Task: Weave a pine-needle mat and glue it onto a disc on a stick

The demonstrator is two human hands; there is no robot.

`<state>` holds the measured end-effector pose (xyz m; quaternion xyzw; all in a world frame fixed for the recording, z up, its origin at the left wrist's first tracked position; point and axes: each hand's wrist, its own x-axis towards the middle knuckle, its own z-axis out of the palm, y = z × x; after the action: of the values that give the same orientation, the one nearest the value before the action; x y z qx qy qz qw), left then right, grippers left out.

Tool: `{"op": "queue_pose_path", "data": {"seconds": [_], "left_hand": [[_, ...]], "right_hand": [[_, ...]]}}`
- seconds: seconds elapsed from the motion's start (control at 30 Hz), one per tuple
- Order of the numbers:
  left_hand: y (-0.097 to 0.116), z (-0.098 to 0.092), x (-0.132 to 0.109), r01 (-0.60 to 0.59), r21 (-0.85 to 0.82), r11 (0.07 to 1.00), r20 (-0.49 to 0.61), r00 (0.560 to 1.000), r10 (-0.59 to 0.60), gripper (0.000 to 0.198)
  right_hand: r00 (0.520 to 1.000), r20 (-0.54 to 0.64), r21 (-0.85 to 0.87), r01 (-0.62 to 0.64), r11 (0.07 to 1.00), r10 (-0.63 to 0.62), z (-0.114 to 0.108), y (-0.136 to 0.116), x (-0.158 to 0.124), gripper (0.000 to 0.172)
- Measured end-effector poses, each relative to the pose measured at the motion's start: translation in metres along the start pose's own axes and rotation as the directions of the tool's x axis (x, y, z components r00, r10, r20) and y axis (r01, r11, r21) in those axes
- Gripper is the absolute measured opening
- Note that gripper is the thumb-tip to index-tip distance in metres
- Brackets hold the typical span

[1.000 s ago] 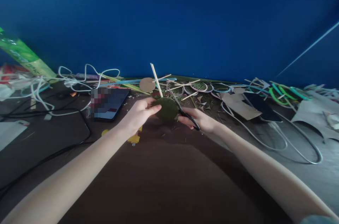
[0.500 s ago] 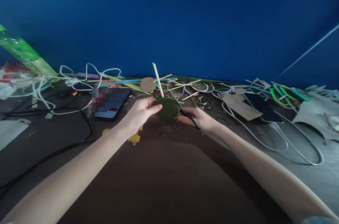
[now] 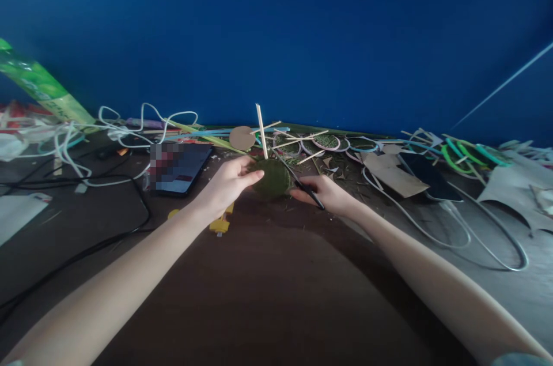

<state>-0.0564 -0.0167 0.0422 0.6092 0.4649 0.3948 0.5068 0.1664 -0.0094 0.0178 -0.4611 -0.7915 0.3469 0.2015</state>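
My left hand (image 3: 237, 177) is closed on a round dark-green disc (image 3: 272, 179), its thumb across the near face and its fingers behind. From the disc's top edge a pale flat stick (image 3: 261, 129) stands up, tilted slightly left. Whether the stick is fixed to the disc or pinched behind it, I cannot tell. My right hand (image 3: 322, 192) grips a slim black-handled tool (image 3: 311, 192) with a thin greyish end, which lies along the disc's right edge. Its exact kind does not show. The right fingertips are at the disc's lower right rim.
Behind my hands lie a brown cardboard disc (image 3: 242, 138), several ringed green discs (image 3: 326, 141) and loose sticks. A phone (image 3: 185, 167) is left, another phone (image 3: 425, 173) right. White cables (image 3: 67, 150), a green bottle (image 3: 41, 83) and yellow pieces (image 3: 219, 225) surround the work.
The stick has swung slightly right and is more upright, and the disc has turned a little. Both hands stay nearly in place with the same holds.
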Motion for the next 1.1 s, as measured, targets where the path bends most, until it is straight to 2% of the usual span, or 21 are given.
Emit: {"op": "queue_pose_path", "data": {"seconds": [0.17,0.4,0.7,0.83,0.93,1.1], "left_hand": [[0.0037,0.0012,-0.0024,0.016,0.061,0.998,0.007,1.0,-0.016,0.037],[0.0043,0.0009,-0.0028,0.003,0.131,0.991,0.015,1.0,-0.005,0.037],[0.0052,-0.0016,-0.0026,0.021,0.184,0.983,-0.012,1.0,-0.019,0.038],[0.0059,-0.0019,-0.0025,0.042,0.148,0.988,-0.004,0.999,-0.042,0.04],[0.0063,-0.001,-0.0023,0.012,0.085,0.996,0.007,1.0,-0.012,0.04],[0.0048,-0.0001,-0.0014,0.004,0.019,1.0,-0.043,0.999,-0.003,0.035]], "right_hand": [[0.998,0.067,0.076,0.008,0.997,-0.013,-0.0012,-0.0007,-0.0015,0.041],[0.996,0.08,0.074,0.024,0.997,-0.029,0.0001,0.0022,-0.0006,0.041],[1.0,0.018,-0.065,0.025,0.998,-0.024,0.0016,0.0054,0.0002,0.044],[1.0,-0.001,-0.089,0.009,0.996,-0.009,0.0022,0.0061,0.0005,0.046],[1.0,-0.003,-0.066,0.002,0.998,-0.003,0.0023,0.0059,0.0006,0.046],[1.0,0.03,0.008,-0.005,1.0,0.004,0.0032,0.0067,0.0001,0.045]]}}
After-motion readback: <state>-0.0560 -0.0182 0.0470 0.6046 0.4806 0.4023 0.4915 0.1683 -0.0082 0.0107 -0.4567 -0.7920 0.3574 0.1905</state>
